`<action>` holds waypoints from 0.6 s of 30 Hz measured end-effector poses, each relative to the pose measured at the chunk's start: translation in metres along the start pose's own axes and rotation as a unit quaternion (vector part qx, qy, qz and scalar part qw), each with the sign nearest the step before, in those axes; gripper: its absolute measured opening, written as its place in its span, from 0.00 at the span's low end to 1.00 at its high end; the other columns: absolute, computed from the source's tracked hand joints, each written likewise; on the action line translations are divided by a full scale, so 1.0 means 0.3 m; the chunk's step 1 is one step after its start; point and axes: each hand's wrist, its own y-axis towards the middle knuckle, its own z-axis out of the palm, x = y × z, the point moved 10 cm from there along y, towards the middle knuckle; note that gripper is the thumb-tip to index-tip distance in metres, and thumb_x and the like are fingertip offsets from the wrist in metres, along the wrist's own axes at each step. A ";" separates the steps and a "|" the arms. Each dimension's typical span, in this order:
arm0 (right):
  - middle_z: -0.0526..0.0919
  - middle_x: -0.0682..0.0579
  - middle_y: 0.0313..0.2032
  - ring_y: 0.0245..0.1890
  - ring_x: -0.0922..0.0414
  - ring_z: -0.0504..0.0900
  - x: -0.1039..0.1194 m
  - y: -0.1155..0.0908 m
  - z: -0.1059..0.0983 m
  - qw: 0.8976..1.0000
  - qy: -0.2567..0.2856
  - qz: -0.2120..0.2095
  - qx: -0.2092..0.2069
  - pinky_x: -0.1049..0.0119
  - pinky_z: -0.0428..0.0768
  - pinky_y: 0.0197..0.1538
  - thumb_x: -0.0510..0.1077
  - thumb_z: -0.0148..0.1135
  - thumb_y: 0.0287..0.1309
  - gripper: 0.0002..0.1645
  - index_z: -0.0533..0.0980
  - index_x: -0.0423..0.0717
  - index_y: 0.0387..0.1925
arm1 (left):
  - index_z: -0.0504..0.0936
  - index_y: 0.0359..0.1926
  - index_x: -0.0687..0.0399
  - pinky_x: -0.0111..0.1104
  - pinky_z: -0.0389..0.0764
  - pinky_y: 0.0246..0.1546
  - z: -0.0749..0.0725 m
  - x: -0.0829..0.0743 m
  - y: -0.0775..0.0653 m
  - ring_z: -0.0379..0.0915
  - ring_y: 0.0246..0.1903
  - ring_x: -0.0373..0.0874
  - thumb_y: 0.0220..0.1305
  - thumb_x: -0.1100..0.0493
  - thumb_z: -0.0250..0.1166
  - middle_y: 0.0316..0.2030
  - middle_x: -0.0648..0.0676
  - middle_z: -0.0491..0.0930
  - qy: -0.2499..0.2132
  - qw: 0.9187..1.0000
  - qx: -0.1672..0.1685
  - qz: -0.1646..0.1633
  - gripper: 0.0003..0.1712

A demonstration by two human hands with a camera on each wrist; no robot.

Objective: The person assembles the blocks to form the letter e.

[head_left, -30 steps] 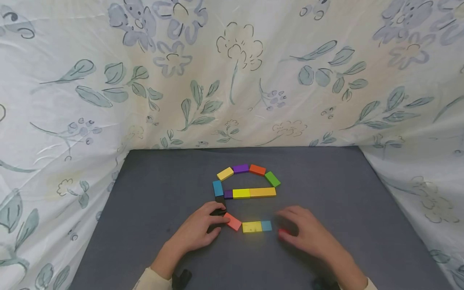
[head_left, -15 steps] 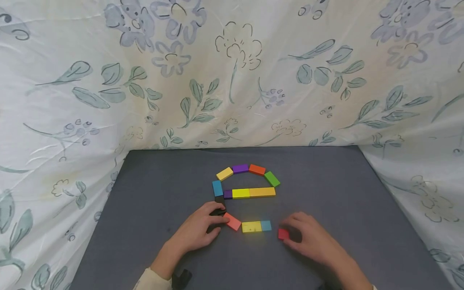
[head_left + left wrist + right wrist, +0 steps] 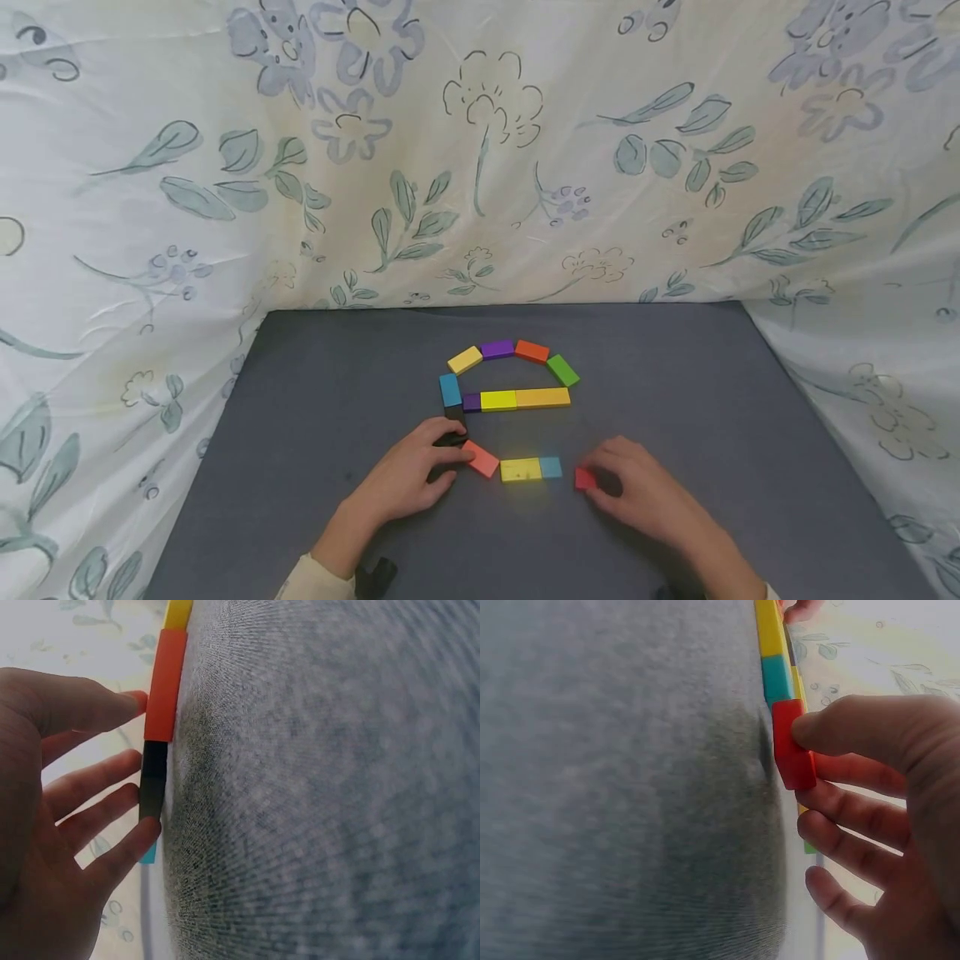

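Note:
My right hand [image 3: 637, 487] pinches a small red block [image 3: 584, 478] between thumb and fingers, right of the light blue block [image 3: 551, 467]. In the right wrist view the thumb lies on the red block's [image 3: 792, 746] face. My left hand [image 3: 408, 471] rests with extended fingers along the lower left of the row. One fingertip touches the coral block [image 3: 484, 462], and others lie at the black block [image 3: 453, 412], partly hiding it. In the left wrist view the fingers lie loosely beside the coral block [image 3: 165, 686] and the black block [image 3: 154, 761].
A yellow block [image 3: 521, 470] joins the coral and light blue blocks. Above, an arc runs from a blue block [image 3: 450, 390] over to a green block [image 3: 563, 370]. A straight bar with an orange block [image 3: 543, 398] crosses inside. Floral cloth [image 3: 480, 167] surrounds the dark table [image 3: 337, 367].
My right hand has shifted slightly, uncovering more of the red block, which has then moved a little away from me. The left hand has stayed in place.

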 end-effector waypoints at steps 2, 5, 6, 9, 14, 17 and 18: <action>0.81 0.71 0.44 0.45 0.66 0.77 0.002 0.009 -0.007 1.000 0.000 -0.002 0.001 0.56 0.84 0.50 0.47 0.83 0.58 0.18 0.88 0.62 0.49 | 0.91 0.62 0.40 0.48 0.76 0.69 0.002 0.000 0.001 0.67 0.72 0.48 0.73 0.58 0.72 0.69 0.50 0.75 0.001 1.000 0.001 -0.001 0.19; 0.82 0.70 0.45 0.46 0.65 0.78 0.015 0.023 -0.018 1.000 -0.006 -0.017 -0.009 0.54 0.85 0.50 0.46 0.83 0.58 0.18 0.87 0.62 0.49 | 0.91 0.62 0.40 0.48 0.76 0.69 0.007 0.003 0.001 0.67 0.72 0.48 0.73 0.58 0.72 0.69 0.49 0.75 0.002 1.000 0.002 -0.002 0.19; 0.82 0.70 0.45 0.47 0.65 0.78 0.019 0.028 -0.020 1.000 -0.008 -0.023 -0.014 0.54 0.85 0.50 0.46 0.83 0.58 0.18 0.87 0.62 0.49 | 0.91 0.62 0.40 0.48 0.76 0.69 0.009 0.004 0.001 0.66 0.72 0.48 0.73 0.58 0.72 0.69 0.49 0.75 0.002 1.000 0.002 -0.002 0.19; 0.83 0.69 0.45 0.47 0.65 0.79 0.025 0.043 -0.019 0.999 -0.009 -0.030 -0.020 0.54 0.85 0.51 0.45 0.83 0.57 0.18 0.88 0.62 0.49 | 0.90 0.62 0.39 0.48 0.76 0.69 0.013 0.007 0.000 0.66 0.72 0.48 0.73 0.57 0.72 0.69 0.49 0.74 0.002 1.000 0.002 -0.003 0.19; 0.83 0.68 0.46 0.47 0.64 0.79 0.029 0.063 -0.009 0.999 -0.002 -0.039 -0.022 0.54 0.85 0.52 0.44 0.83 0.57 0.19 0.88 0.60 0.49 | 0.90 0.62 0.39 0.48 0.76 0.69 0.014 0.008 -0.001 0.66 0.72 0.48 0.73 0.57 0.72 0.69 0.49 0.74 -0.002 1.000 0.008 -0.010 0.19; 0.84 0.68 0.45 0.47 0.64 0.79 0.030 0.069 -0.001 0.998 0.001 -0.048 -0.028 0.55 0.85 0.52 0.43 0.83 0.58 0.18 0.88 0.58 0.49 | 0.90 0.63 0.39 0.48 0.76 0.69 0.015 0.008 0.000 0.65 0.73 0.48 0.73 0.57 0.72 0.70 0.49 0.74 -0.002 1.000 0.011 -0.012 0.19; 0.84 0.68 0.45 0.47 0.63 0.79 0.029 0.071 0.003 0.998 0.002 -0.050 -0.030 0.55 0.85 0.52 0.43 0.83 0.57 0.18 0.88 0.58 0.49 | 0.90 0.63 0.39 0.48 0.76 0.69 0.015 0.008 0.000 0.65 0.73 0.48 0.73 0.57 0.72 0.70 0.49 0.74 -0.001 1.000 0.012 -0.012 0.20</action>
